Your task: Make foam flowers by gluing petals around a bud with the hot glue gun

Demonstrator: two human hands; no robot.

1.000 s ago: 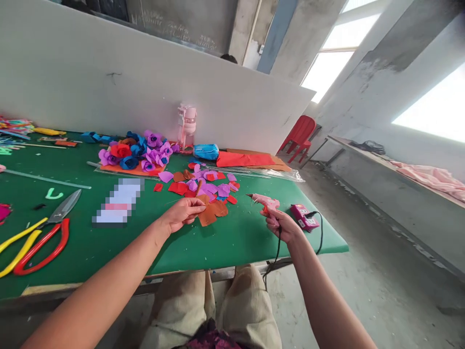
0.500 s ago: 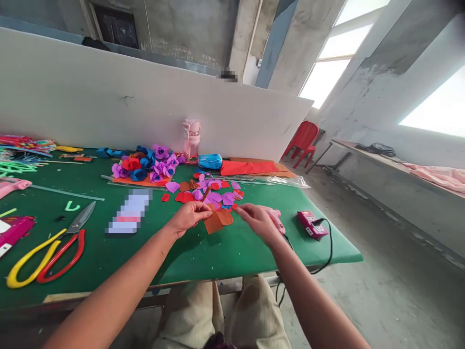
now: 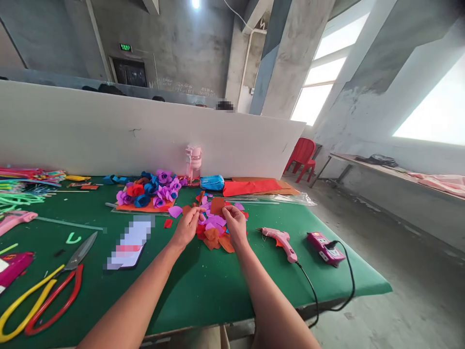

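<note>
My left hand [image 3: 187, 225] is closed on a thin rolled piece of brown paper [image 3: 201, 197], which sticks up past the fingertips. Close beside it, my right hand [image 3: 235, 222] pinches a flat brown paper petal [image 3: 217, 205] by its edge. Under and around both hands lies a loose pile of cut paper petals in purple [image 3: 215, 222], red and brown. More brown petals [image 3: 211, 238] rest at the pile's near side, between my wrists.
A pink glue gun [image 3: 281, 241] lies right of my hands, its cord running off the table edge past a magenta box [image 3: 325, 248]. To the left are a phone [image 3: 131, 242], large scissors [image 3: 74, 264] and finished paper flowers [image 3: 152, 189]. A white board [image 3: 152, 131] stands behind.
My view has tilted upward. My right hand has moved left toward my left hand and now pinches a brown petal. The left hand keeps the rolled brown paper.
</note>
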